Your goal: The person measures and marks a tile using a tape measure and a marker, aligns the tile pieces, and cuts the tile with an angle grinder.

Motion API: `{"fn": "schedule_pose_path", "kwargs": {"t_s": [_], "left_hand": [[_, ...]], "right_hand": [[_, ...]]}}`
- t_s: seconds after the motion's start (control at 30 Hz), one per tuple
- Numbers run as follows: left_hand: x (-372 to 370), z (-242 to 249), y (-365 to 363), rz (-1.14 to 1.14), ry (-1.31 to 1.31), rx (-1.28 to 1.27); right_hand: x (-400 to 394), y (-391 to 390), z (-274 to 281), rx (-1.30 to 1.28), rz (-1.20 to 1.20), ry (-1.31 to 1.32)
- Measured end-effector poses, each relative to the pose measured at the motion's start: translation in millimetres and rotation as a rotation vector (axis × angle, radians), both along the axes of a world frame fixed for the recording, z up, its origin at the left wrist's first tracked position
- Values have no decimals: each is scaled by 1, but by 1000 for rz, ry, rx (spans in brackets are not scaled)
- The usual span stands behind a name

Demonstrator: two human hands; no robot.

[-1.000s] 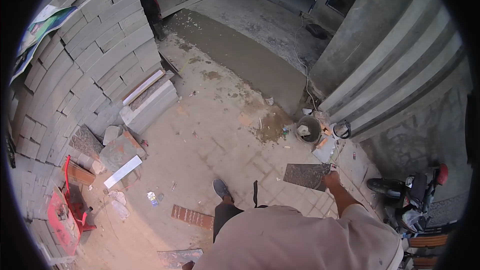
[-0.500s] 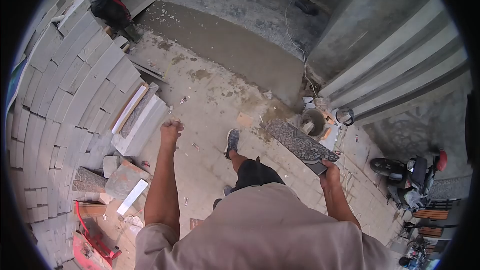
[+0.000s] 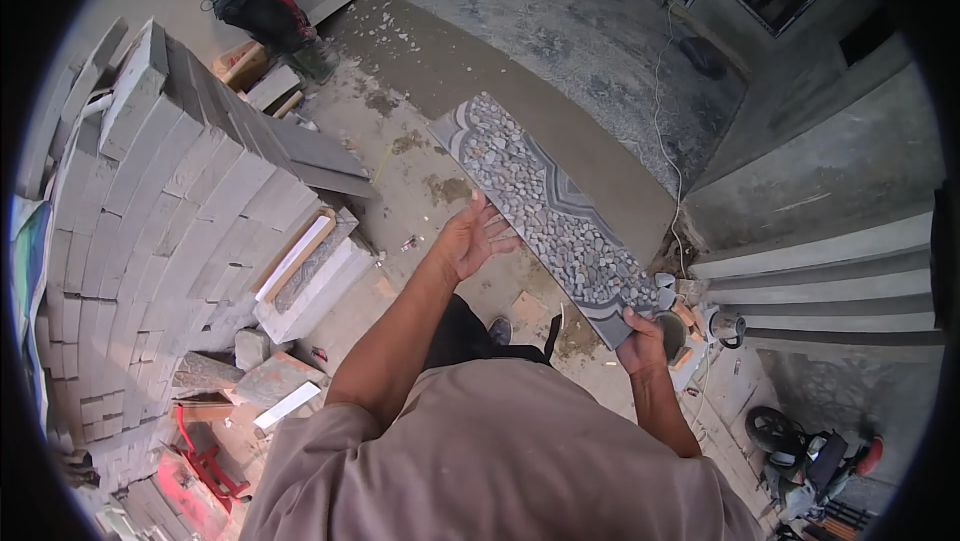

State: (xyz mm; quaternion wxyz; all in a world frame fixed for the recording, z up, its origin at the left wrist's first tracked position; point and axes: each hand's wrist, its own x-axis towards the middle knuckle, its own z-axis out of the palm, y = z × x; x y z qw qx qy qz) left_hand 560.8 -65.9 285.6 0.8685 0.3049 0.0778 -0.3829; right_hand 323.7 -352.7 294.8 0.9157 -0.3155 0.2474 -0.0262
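A long tile with a pebble pattern and grey wavy borders is raised in front of me, slanting from upper left to lower right. At its lower right end my right hand is closed on it, the thumb on the patterned face. My left hand is open with fingers spread, its fingertips right at the tile's long near edge. Below the tile lies a strip of wet mortar, partly hidden by it.
Stacked grey blocks rise on the left. A co-worker stands at the upper left. A bucket and brick pieces sit beyond my right hand. A motorbike is at the lower right, and a white cable crosses the floor.
The tile has come up from my right side to the front, its patterned face now in fuller view. My left hand has moved right to its edge and opened. The view has shifted.
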Motion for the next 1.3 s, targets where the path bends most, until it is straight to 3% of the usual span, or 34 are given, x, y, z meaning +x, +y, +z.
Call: {"fn": "schedule_pose_path", "kwargs": {"t_s": [0.17,0.23,0.47,0.57,0.6,0.67,0.7,0.77,0.83,0.87,0.93,1.0,1.03,1.1,1.2,1.23,1.27,1.3], "left_hand": [[118,-17,-36,175,107,-81],[155,-29,-49,314,284,56],[338,-60,-114,168,464,160],[408,-64,-153,20,428,188],[430,-63,-172,-40,422,206],[456,-56,-208,-114,431,229],[471,-44,-228,-187,431,204],[506,-22,-275,-257,411,178],[533,-3,-320,-296,347,433],[550,2,-340,-303,336,438],[588,-1,-390,-273,255,308],[634,-12,-449,-244,221,212],[669,-12,-487,-295,227,194],[741,46,-552,-284,8,163],[850,82,-689,-285,-569,74],[879,94,-734,-245,-748,82],[903,105,-770,-235,-717,101],[921,112,-800,-385,-1063,285]], "right_hand": [[113,-23,-7,-137,68,86],[156,-30,2,-248,118,142],[303,-99,15,-429,15,462],[360,-129,34,-1219,60,655],[380,-137,36,-1212,46,671],[429,-143,59,-1565,159,587],[460,-141,71,-1456,164,635],[509,-150,76,-1508,200,628],[551,-168,78,-1521,267,638],[571,-182,75,-1516,254,637],[608,-219,68,-1604,231,614],[666,-268,85,-1464,200,690],[703,-298,99,-1617,93,609],[785,-371,134,-1885,-64,433],[919,-493,193,-2295,-251,131],[961,-530,213,-2340,-291,25],[999,-559,230,-2379,-331,-82],[1037,-584,244,-2363,-288,-76]]}}
